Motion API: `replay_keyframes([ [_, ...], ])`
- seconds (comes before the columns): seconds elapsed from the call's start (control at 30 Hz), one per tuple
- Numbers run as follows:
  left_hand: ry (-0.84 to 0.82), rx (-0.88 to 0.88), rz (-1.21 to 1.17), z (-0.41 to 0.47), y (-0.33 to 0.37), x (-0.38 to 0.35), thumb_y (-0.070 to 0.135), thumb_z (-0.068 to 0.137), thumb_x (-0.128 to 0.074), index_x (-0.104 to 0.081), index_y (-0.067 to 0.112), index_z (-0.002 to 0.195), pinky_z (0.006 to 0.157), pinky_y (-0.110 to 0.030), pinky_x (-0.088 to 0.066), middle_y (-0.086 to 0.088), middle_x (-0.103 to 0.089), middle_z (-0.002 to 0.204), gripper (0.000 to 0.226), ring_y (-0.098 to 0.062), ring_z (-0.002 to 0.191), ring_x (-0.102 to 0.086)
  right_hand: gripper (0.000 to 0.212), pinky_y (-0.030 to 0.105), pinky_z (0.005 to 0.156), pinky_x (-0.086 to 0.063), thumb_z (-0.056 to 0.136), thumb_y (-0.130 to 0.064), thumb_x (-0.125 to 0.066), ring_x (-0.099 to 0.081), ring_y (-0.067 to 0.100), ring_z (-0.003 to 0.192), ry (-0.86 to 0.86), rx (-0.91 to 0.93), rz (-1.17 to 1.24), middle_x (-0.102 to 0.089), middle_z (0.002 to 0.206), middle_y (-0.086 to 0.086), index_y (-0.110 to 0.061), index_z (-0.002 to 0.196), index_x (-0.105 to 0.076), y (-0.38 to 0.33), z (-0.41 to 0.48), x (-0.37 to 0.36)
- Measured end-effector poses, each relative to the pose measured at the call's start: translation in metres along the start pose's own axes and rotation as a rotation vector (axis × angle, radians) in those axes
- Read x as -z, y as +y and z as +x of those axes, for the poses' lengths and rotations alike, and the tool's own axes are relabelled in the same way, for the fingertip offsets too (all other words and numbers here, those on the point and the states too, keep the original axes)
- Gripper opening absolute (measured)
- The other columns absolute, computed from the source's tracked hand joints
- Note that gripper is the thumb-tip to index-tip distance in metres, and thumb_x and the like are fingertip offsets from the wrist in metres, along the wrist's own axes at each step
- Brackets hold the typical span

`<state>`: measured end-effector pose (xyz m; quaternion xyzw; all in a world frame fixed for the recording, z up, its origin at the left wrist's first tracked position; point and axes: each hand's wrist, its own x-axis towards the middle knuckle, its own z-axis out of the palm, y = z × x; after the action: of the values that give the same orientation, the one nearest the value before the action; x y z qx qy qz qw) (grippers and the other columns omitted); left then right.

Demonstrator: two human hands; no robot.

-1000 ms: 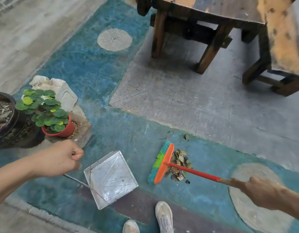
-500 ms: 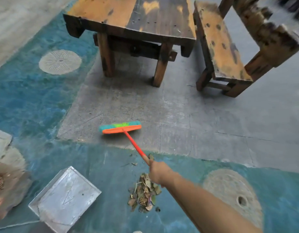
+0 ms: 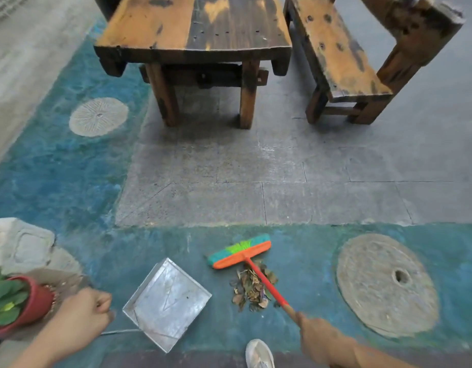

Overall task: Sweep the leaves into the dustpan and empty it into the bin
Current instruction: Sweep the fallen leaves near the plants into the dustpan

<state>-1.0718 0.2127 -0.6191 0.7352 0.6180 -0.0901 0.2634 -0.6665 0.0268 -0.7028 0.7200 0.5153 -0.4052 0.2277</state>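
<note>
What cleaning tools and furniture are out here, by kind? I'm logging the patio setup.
Orange-headed broom with red handle: 1
Square metal dustpan: 1
Weathered wooden table: 1
Weathered wooden bench: 1
Red plant pot: 1
Total: 5

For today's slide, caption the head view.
Right hand sets broom behind leaves; left hand steadies dustpan.

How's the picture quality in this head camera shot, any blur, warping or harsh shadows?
Head view: soft, even daylight, only a faint shadow under the weathered wooden table; wide-angle bending curves the table edge and leans the wooden bench; slight softness throughout, yet the pile of dry brown leaves and the square metal dustpan read clearly; no glare.
</note>
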Motion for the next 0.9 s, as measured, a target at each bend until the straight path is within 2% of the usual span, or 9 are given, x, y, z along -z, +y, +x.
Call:
replay_keyframes([
  [0.03, -0.025, -0.042, 0.012, -0.002, -0.005, -0.004, 0.012, 0.064, -0.073, -0.030, 0.016, 0.054, 0.046, -0.022, -0.026, 0.000, -0.029, 0.047, 0.045, -0.014, 0.051, -0.022, 0.070, 0.027, 0.068, -0.047, 0.092, -0.033, -0.035, -0.067, 0.026, 0.105, -0.050, -0.010, 0.080, -0.054, 0.079, 0.003, -0.037, 0.154, -0.005, 0.005, -0.012, -0.010],
  [0.1, -0.104, -0.014, -0.027, -0.011, -0.001, -0.005, 0.013, 0.063, -0.071, -0.030, 0.016, 0.052, 0.047, -0.024, -0.027, 0.000, -0.029, 0.049, 0.042, -0.015, 0.053, -0.022, 0.054, 0.023, 0.078, -0.047, 0.080, -0.047, -0.030, -0.068, 0.019, 0.098, -0.044, -0.025, 0.231, -0.056, 0.084, -0.004, -0.065, 0.130, -0.038, 0.017, -0.033, -0.033],
  [0.13, -0.113, -0.062, -0.020, -0.016, -0.004, -0.008, 0.013, 0.062, -0.070, -0.030, 0.016, 0.052, 0.047, -0.025, -0.027, -0.001, -0.028, 0.050, 0.041, -0.014, 0.054, -0.022, 0.042, 0.022, 0.080, -0.045, 0.081, -0.044, -0.033, -0.068, 0.017, 0.097, -0.013, -0.054, 0.293, -0.057, 0.085, -0.009, -0.062, 0.112, -0.054, 0.020, -0.043, -0.039],
  [0.23, -0.141, -0.154, -0.033, -0.024, -0.008, -0.016, 0.014, 0.060, -0.067, -0.030, 0.016, 0.049, 0.047, -0.024, -0.025, -0.002, -0.025, 0.051, 0.039, -0.014, 0.056, -0.020, 0.020, 0.019, 0.071, -0.042, 0.094, -0.035, -0.042, -0.062, 0.016, 0.078, 0.119, -0.097, 0.434, -0.054, 0.072, -0.009, -0.039, 0.106, -0.058, 0.013, -0.069, -0.044],
  [0.37, -0.144, -0.215, -0.010, -0.032, -0.002, -0.037, 0.012, 0.066, -0.066, -0.030, 0.013, 0.058, 0.046, -0.024, -0.023, -0.001, -0.024, 0.054, 0.037, -0.015, 0.057, -0.020, 0.025, 0.017, 0.041, -0.038, 0.100, -0.029, -0.039, -0.050, 0.006, 0.039, 0.158, -0.171, 0.572, -0.053, 0.060, -0.003, -0.017, 0.105, -0.061, -0.001, -0.067, -0.030],
  [0.57, -0.151, -0.235, -0.030, -0.039, 0.012, -0.081, 0.009, 0.066, -0.061, -0.030, 0.013, 0.059, 0.047, -0.026, -0.022, -0.001, -0.023, 0.054, 0.033, -0.011, 0.060, -0.017, 0.028, 0.033, 0.035, -0.050, 0.098, -0.022, -0.033, -0.060, 0.030, 0.048, 0.204, -0.184, 0.436, -0.062, 0.091, 0.017, -0.013, 0.120, -0.048, -0.020, -0.004, -0.011],
  [0.73, -0.160, -0.210, 0.000, -0.040, 0.011, -0.110, 0.010, 0.065, -0.058, -0.028, 0.011, 0.061, 0.048, -0.028, -0.022, -0.002, -0.021, 0.057, 0.030, -0.013, 0.062, -0.017, 0.047, 0.039, 0.047, -0.058, 0.097, -0.011, -0.030, -0.065, 0.034, 0.066, 0.155, -0.153, 0.271, -0.063, 0.107, 0.020, -0.012, 0.143, -0.037, -0.025, 0.027, -0.025],
  [0.8, -0.143, -0.200, 0.003, -0.044, 0.012, -0.118, 0.009, 0.066, -0.058, -0.028, 0.011, 0.059, 0.047, -0.027, -0.021, -0.003, -0.022, 0.055, 0.031, -0.016, 0.062, -0.018, 0.052, 0.041, 0.064, -0.054, 0.096, -0.009, -0.033, -0.066, 0.038, 0.088, 0.109, -0.132, 0.145, -0.061, 0.119, 0.020, -0.009, 0.147, -0.029, -0.027, 0.025, -0.042],
  [0.9, -0.144, -0.164, -0.016, -0.050, 0.012, -0.126, 0.009, 0.065, -0.058, -0.027, 0.012, 0.058, 0.045, -0.026, -0.020, -0.001, -0.023, 0.051, 0.032, -0.018, 0.060, -0.018, 0.062, 0.038, 0.068, -0.041, 0.092, -0.007, -0.035, -0.055, 0.038, 0.083, 0.097, -0.118, 0.098, -0.061, 0.098, 0.017, -0.012, 0.152, -0.020, -0.013, 0.011, -0.069],
])
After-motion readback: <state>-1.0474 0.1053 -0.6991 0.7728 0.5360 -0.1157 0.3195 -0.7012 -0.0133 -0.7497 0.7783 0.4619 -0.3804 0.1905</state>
